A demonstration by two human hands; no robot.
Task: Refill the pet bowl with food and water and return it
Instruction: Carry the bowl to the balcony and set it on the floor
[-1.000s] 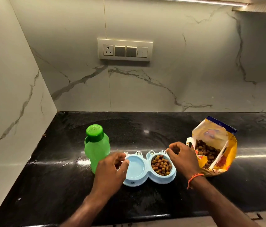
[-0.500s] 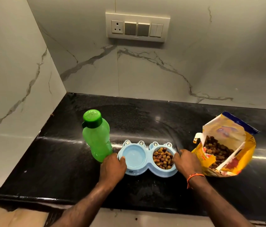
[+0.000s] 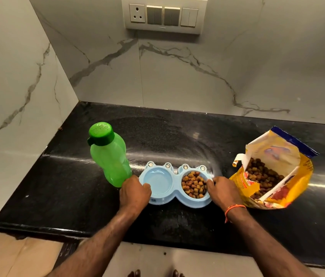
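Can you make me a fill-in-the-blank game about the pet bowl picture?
1. The kibble fills the ____ cup of the blue double bowl.
2. The bottle left of the bowl has a ____ cap.
3. The open food bag lies to the ____ of the bowl.
4. The left hand and right hand each grip one ____ of the bowl.

Missing words: right; green; right; end

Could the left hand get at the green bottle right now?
Probably yes, once it lets go: the left hand grips the pet bowl's left end, and the green bottle stands upright just beside it with nothing between.
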